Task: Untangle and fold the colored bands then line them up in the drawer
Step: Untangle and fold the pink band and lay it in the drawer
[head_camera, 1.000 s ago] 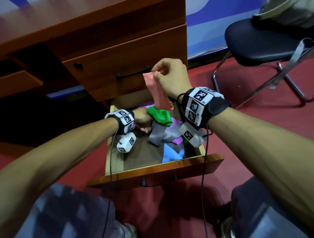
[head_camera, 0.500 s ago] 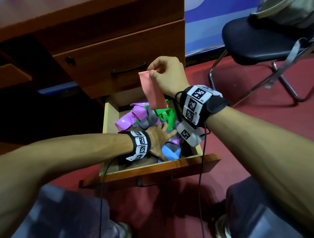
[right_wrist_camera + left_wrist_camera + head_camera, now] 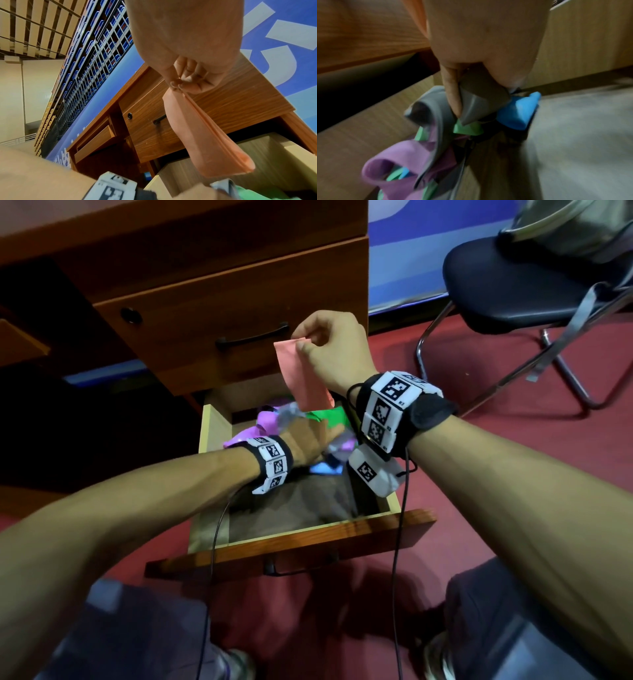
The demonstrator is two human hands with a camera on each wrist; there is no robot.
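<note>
My right hand (image 3: 308, 338) pinches the top of a folded salmon-pink band (image 3: 303, 374) above the open drawer (image 3: 291, 546); in the right wrist view this pink band (image 3: 202, 136) hangs down from my fingertips (image 3: 178, 83). My left hand (image 3: 308, 440) reaches into the drawer and grips a grey band (image 3: 481, 98) out of a tangled heap. The heap holds a purple band (image 3: 399, 162), a green band (image 3: 467, 128) and a blue band (image 3: 518, 112). In the head view the heap (image 3: 274, 419) lies at the drawer's back, partly hidden by both hands.
The drawer's front half shows bare bottom (image 3: 301, 508). Above it is a closed drawer with a black handle (image 3: 251, 337). A black chair (image 3: 513, 285) stands at the right on red carpet. Wrist cables hang over the drawer front.
My left hand has moved from the near part of the drawer toward the back and taken hold of the grey band in the heap. The right hand still holds the pink band up.
</note>
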